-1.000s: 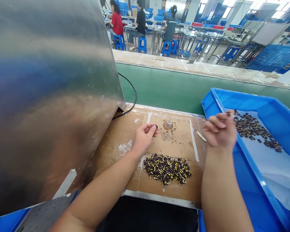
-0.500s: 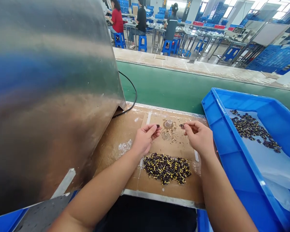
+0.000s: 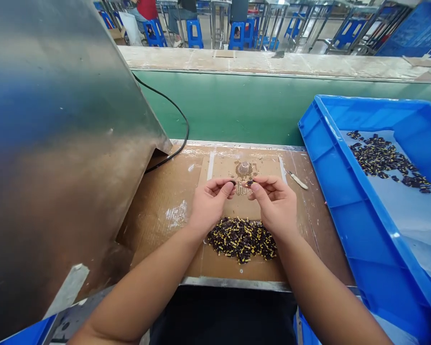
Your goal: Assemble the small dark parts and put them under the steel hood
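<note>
My left hand (image 3: 212,199) pinches a small dark part (image 3: 233,182) between thumb and forefinger. Facing it, my right hand (image 3: 275,199) is closed on a small dark piece with a yellow bit (image 3: 250,183). A narrow gap separates the two pieces, which are too small to name exactly. Below the hands lies a heap of small dark and yellow parts (image 3: 242,239) on the cardboard-covered table. Just beyond the fingertips a small clear cup-like thing (image 3: 244,167) stands on a stained cardboard sheet (image 3: 221,167).
At right stands a blue crate (image 3: 345,191) with similar parts (image 3: 380,155) on white paper inside. A small knife-like tool (image 3: 297,180) lies beside it. A large metal housing (image 3: 64,143) fills the left, with a black cable (image 3: 179,112) behind. People sit on blue stools (image 3: 194,33) beyond.
My right hand has moved left, bringing its piece close to the left hand's. The view has tilted downward, and the knife-like tool now shows.
</note>
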`<state>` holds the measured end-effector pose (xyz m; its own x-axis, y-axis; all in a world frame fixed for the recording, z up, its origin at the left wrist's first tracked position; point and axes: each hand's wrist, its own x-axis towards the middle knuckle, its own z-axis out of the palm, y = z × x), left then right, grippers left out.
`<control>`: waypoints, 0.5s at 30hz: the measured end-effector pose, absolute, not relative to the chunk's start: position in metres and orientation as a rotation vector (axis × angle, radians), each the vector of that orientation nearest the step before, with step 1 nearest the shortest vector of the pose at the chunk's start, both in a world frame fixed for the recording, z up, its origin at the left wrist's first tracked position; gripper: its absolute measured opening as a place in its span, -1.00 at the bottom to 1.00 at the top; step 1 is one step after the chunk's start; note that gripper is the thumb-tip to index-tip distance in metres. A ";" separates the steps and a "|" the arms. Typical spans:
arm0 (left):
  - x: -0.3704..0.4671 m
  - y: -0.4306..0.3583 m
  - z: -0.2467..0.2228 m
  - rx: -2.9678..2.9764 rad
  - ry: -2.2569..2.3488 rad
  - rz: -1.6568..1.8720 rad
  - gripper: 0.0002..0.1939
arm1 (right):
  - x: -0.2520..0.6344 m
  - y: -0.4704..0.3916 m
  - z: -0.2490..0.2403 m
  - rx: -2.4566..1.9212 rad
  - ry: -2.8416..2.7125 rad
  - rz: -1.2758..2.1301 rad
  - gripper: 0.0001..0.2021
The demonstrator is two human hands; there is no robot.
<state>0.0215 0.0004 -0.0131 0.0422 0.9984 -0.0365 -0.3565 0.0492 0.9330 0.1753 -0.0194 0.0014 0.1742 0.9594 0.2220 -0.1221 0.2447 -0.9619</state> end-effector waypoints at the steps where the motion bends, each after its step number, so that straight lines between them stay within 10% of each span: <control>1: 0.021 -0.001 -0.014 1.063 1.000 1.320 -0.83 | 0.174 -0.021 0.003 -1.011 -1.104 0.986 -0.88; 15: 0.013 -0.006 -0.008 2.048 0.987 1.496 -0.70 | 0.173 -0.016 0.008 -0.786 -0.540 1.630 -0.84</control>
